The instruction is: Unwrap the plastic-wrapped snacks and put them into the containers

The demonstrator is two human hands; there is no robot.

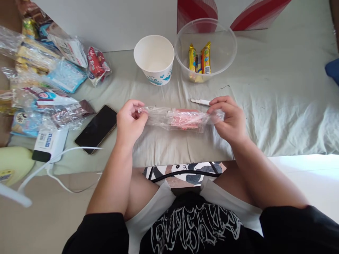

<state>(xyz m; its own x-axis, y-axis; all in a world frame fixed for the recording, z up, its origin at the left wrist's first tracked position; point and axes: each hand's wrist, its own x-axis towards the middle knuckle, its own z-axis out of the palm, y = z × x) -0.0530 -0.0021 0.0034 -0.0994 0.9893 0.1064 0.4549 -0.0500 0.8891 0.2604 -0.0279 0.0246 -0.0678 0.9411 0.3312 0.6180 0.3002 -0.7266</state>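
A clear plastic bag with pink packets inside (185,119) is stretched between my two hands above the cloth. My left hand (131,121) pinches the bag's left end, thumb against fingers. At the opposite end, my right hand (229,118) grips the gathered plastic, close to the pink contents. A small white knife-like tool (200,102) lies just behind the bag, its right end partly hidden by my right fingers. Beyond the bag stand a white paper tub (155,60) and a clear plastic bowl (225,53) with several yellow snack packets (206,58) in it.
Bagged snacks (39,70) are heaped at the left, with a red packet (97,65) at their edge. A black phone (97,127) lies by my left forearm, near a white power bank (50,143) with a cable. A large white box (113,21) stands behind.
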